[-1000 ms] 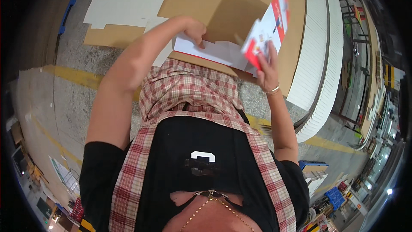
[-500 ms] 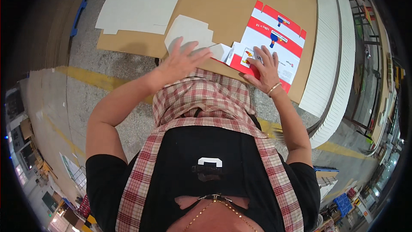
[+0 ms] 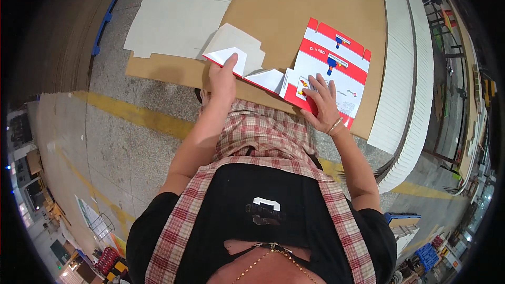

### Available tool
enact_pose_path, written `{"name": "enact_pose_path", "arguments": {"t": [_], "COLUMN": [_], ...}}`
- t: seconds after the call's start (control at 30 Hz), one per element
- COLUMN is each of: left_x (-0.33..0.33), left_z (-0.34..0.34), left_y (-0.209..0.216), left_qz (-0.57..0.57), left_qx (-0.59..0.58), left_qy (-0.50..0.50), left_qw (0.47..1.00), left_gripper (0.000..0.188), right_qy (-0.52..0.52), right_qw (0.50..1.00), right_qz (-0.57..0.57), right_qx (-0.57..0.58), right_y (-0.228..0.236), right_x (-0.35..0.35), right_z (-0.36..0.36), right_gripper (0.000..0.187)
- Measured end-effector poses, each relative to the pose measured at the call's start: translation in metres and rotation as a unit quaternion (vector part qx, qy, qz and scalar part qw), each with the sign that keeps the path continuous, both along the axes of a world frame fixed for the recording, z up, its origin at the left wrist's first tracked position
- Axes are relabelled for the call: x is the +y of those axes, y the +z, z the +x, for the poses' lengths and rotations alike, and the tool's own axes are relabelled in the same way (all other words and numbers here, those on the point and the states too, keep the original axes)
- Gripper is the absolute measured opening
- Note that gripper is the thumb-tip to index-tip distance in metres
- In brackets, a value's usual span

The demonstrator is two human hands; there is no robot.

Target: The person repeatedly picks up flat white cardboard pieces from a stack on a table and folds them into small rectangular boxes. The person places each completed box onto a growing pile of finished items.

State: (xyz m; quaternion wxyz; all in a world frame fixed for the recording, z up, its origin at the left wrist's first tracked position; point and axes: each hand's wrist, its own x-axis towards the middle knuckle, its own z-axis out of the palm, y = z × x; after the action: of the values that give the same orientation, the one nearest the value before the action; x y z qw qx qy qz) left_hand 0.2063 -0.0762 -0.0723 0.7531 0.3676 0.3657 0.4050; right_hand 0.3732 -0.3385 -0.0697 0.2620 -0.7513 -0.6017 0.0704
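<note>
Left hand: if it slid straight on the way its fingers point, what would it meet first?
The left hand points away from the body. Its fingertips already press the white folded flap; beyond that come the grey inside of the raised flap, then bare brown cardboard sheet. Depth is uncertain.

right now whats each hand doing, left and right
Left hand: open, fingers pressing on a folded white flap of the flat carton.
Right hand: open, palm down flat on the red and white carton panel.
</note>
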Motion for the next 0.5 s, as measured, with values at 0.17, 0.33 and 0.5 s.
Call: {"name": "enact_pose_path", "arguments": {"t": [0.17,0.33,0.5], "left_x": [-0.011,-0.010,-0.016], "left_z": [-0.001,-0.004,0.000], "left_y": [-0.002,0.018,0.007], "left_qz": [0.671,0.728,0.732], "left_qx": [0.251,0.270,0.342], "left_qy": [-0.221,-0.366,-0.355], "left_qw": [0.662,0.512,0.470], "left_gripper": [0.064,0.059,0.057], "right_qy": [0.038,0.040,0.041], "right_qw": [0.996,0.991,0.991], "right_qz": [-0.032,-0.041,-0.051], "right_qx": [-0.077,-0.117,-0.120], "right_y": [0.003,0.006,0.011], "right_x": [0.003,0.007,0.005], "right_z": [-0.005,-0.012,-0.013], "right_gripper": [0.052,0.052,0.048]}}
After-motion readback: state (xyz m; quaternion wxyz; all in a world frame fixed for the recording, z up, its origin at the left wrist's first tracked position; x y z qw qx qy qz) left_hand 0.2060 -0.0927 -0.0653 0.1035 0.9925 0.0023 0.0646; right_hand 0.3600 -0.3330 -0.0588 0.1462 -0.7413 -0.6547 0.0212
